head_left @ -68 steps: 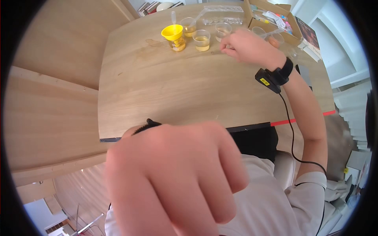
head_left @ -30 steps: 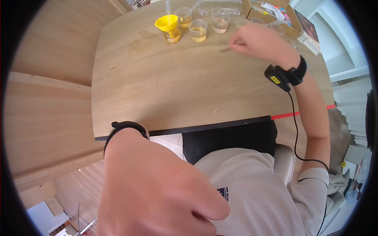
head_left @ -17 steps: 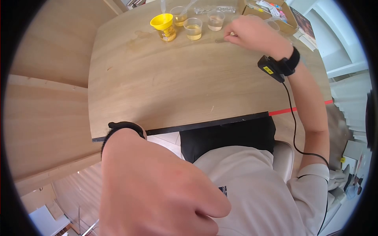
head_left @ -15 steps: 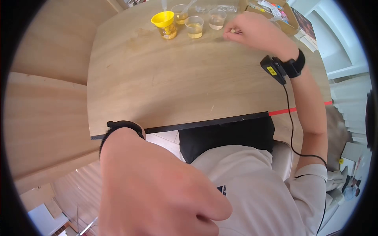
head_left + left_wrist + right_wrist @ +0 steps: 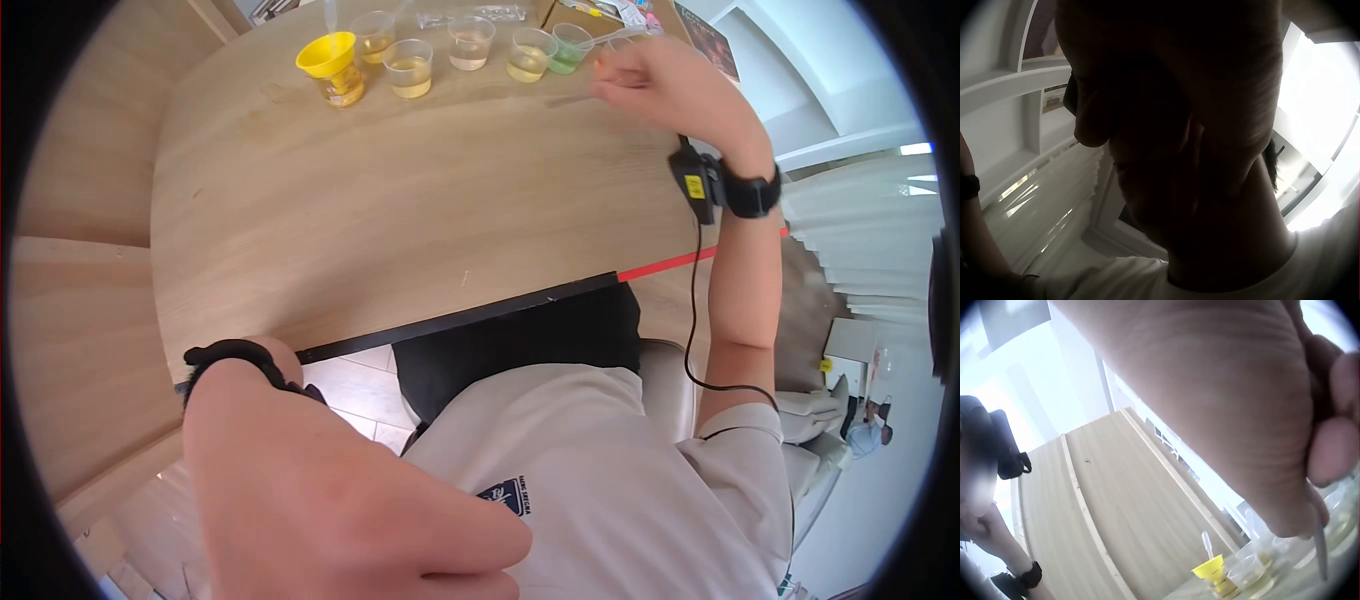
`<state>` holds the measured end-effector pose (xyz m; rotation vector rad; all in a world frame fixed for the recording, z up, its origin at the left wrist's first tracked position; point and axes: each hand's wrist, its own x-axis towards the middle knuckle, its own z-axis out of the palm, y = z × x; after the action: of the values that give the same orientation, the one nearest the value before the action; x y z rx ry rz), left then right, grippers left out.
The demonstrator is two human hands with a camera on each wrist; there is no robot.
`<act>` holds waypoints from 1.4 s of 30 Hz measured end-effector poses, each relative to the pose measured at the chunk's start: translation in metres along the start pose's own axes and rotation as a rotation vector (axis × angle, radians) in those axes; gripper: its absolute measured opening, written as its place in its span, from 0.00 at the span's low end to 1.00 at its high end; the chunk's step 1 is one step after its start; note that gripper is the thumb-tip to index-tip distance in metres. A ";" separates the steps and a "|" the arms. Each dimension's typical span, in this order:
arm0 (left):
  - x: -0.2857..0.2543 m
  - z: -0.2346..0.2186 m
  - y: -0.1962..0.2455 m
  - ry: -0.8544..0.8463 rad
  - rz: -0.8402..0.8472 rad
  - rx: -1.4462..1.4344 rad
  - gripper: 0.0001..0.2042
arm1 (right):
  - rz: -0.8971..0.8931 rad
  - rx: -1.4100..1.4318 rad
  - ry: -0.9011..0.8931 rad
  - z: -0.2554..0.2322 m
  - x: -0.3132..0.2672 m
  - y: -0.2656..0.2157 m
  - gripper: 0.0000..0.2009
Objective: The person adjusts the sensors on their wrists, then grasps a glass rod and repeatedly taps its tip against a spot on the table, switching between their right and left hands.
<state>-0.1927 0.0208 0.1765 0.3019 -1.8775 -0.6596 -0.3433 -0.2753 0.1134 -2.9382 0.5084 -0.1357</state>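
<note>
In the head view my right hand (image 5: 670, 85) pinches a thin grey tool, narrow like a stick or tweezers, low over the table; its tip points left. The right wrist view shows the same thin tool (image 5: 1320, 553) below the fingertips; its exact kind I cannot tell. Just left of this hand stand a cup of green liquid (image 5: 566, 55) and a cup of yellowish liquid (image 5: 527, 62). My left hand (image 5: 350, 490), fingers loosely bent, is raised near the head camera, away from the table. The left wrist view shows it dark against the light, with nothing visible in it.
Further left stand a cup of pinkish liquid (image 5: 470, 50), two cups of pale yellow liquid (image 5: 408, 75), and a jar (image 5: 343, 88) topped by a yellow funnel (image 5: 326, 54). A dropper (image 5: 331, 16) stands by the funnel. A cardboard box (image 5: 555, 14) lies behind. A cable (image 5: 692, 320) trails from the right wrist.
My head view has swung right, shifting the cups left. My right hand has moved away from the pinkish cup, uncovering the yellowish and green ones. The left hand has dropped lower left.
</note>
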 end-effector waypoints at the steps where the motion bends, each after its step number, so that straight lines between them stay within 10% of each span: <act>1: -0.002 0.002 -0.003 0.006 0.006 -0.002 0.12 | 0.111 -0.053 -0.076 -0.004 -0.007 0.006 0.10; 12: 0.003 0.008 -0.005 0.045 0.047 0.066 0.10 | 0.485 0.012 -0.183 -0.010 -0.042 0.045 0.08; 21: -0.005 0.009 -0.007 0.126 0.093 -0.048 0.10 | 0.286 -0.133 -0.233 -0.003 -0.019 -0.001 0.08; 26: -0.009 0.013 -0.008 0.151 0.115 -0.049 0.10 | -0.385 -0.056 0.018 0.015 -0.006 -0.027 0.05; 28: -0.009 0.007 -0.007 0.188 0.141 -0.060 0.10 | -0.348 -0.075 -0.056 0.021 0.007 -0.036 0.06; 30: -0.002 -0.016 -0.007 -0.187 -0.003 -0.286 0.10 | -0.318 -0.095 -0.134 0.020 0.029 -0.047 0.07; 32: -0.013 0.002 -0.005 -0.009 0.068 -0.152 0.10 | 0.030 0.010 -0.172 0.006 0.053 -0.059 0.10; 35: -0.010 0.004 0.001 0.141 0.106 -0.036 0.10 | -0.215 -0.254 0.020 0.046 0.079 -0.048 0.10; 39: -0.014 -0.001 -0.005 0.090 0.333 0.149 0.10 | -0.061 0.044 -0.036 0.038 0.078 -0.047 0.12; 42: -0.021 0.014 0.007 0.222 0.155 0.103 0.10 | -0.402 -0.116 0.288 0.062 0.084 -0.032 0.09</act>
<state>-0.1963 0.0413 0.1603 0.2804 -1.7044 -0.4076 -0.2472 -0.2650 0.0627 -3.1109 -0.0539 -0.6000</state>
